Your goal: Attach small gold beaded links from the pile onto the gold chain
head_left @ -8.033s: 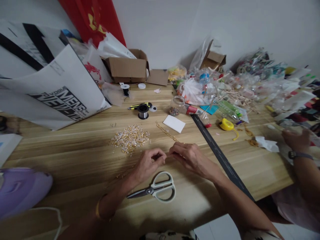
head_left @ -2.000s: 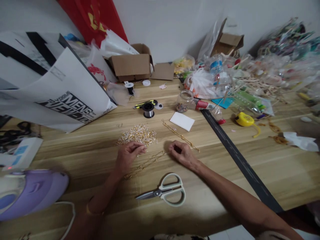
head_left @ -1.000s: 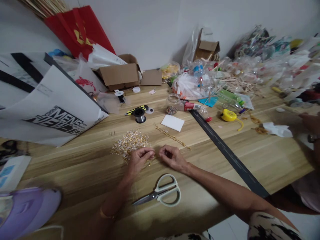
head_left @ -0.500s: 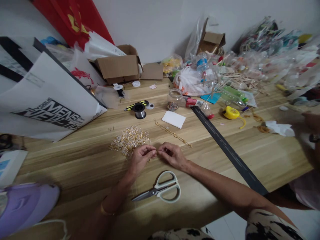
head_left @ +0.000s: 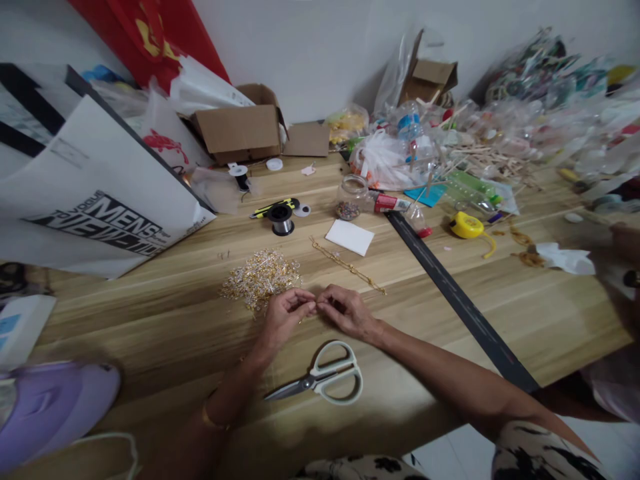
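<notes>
My left hand [head_left: 290, 312] and my right hand [head_left: 346, 311] meet at the fingertips over the table, both pinched closed. Whatever lies between the fingertips is too small to make out; a bit of gold shows just under the left fingers. Right behind my left hand is a loose pile of gold and clear beads or small pins [head_left: 263, 277]. A gold chain [head_left: 347, 265] lies stretched out beyond my right hand. Closer to me, white-handled scissors [head_left: 320, 375] rest on the wood with blades pointing left.
Behind the pile are a wire spool [head_left: 281, 220], a cutter knife [head_left: 274, 208], a white card [head_left: 350, 237] and a bead jar [head_left: 351, 198]. A black strip [head_left: 455, 293] crosses the right side, near a yellow tape measure [head_left: 466, 225]. A paper bag [head_left: 110, 200] stands left. Another person's arm shows far right.
Both hands stay pinched together in nearly the same place. The whole view has shifted slightly; nothing on the table has visibly moved.
</notes>
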Demonstrator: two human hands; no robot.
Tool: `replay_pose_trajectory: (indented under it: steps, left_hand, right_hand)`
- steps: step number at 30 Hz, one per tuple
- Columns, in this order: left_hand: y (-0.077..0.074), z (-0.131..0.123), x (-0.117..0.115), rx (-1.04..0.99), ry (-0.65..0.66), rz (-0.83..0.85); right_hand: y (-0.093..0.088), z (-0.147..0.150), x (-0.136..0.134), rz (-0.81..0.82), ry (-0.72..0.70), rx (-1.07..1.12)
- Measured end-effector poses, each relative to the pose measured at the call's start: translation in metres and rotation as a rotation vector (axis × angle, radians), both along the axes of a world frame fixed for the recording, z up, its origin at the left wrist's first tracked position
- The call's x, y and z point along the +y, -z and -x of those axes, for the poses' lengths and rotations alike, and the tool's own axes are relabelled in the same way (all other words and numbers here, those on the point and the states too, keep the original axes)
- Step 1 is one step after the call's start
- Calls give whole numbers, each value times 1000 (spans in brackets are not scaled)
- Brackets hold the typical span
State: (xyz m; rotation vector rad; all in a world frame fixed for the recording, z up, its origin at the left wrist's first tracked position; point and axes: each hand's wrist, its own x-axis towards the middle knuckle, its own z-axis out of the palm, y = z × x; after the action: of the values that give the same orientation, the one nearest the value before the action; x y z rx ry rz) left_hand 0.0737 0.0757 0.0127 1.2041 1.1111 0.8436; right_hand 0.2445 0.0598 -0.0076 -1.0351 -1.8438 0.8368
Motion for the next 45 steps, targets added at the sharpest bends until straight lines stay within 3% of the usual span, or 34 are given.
replay_pose_trajectory:
  steps: [5,9,13,17,26,31,36,40,45]
  left_hand:
    - [2,8,5,150,-34,-161]
    - [0,31,20,368,-105,-420]
    - [-5,54,35,709,-77,-653]
    - [-7,67,40,854,28,-679]
    - [-8,74,41,887,187,-739]
    - [-10,72,40,893,137,-783]
    - [-16,55,31,731,98,-750]
    - [-17,40,23,555,175,-610]
    - [-17,34,19,518,175,-574]
  right_hand:
    - [1,-2,1,9,30,-8]
    - [1,-3,1,27,43,-26]
    - [3,-3,1,44,41,-14]
    - [5,-4,1,64,36,1]
    - [1,-2,2,185,59,78]
    - [-3,1,7,265,69,175]
    - [-6,6,13,275,35,159]
    - [-8,11,15,212,-3,105]
    - [-10,18,19,159,-82,16]
